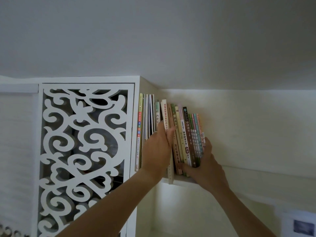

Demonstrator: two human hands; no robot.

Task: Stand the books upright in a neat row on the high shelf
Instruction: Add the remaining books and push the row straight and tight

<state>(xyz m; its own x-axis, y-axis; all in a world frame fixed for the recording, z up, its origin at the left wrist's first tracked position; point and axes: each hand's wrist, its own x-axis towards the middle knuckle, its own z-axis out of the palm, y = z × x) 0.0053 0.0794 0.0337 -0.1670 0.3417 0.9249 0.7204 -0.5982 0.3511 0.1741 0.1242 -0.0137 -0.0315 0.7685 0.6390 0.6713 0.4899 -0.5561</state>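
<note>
Arms: two bare forearms reach up from the bottom edge towards a high shelf.
Right hand (pixel 204 165): wraps the right-hand group of books (pixel 189 139) from the outer side, thumb across the low spines, fingers curled round the far cover, gripping them.
Left hand (pixel 158 147): fingers straight and together, pushed in among the books left of that group, flat against a white-spined book (pixel 165 115).
Books: all stand on the shelf, spines outward; the right-hand group leans left, and one pale book juts past the shelf's front edge.
Shelf (pixel 183 181): white, fixed to a pale wall just under the ceiling.
Left end: tall thin books (pixel 145 120) stand against a white cabinet side.
Cabinet door (pixel 82 151): white scrollwork fretwork.
Ceiling (pixel 171 40): plain white.
</note>
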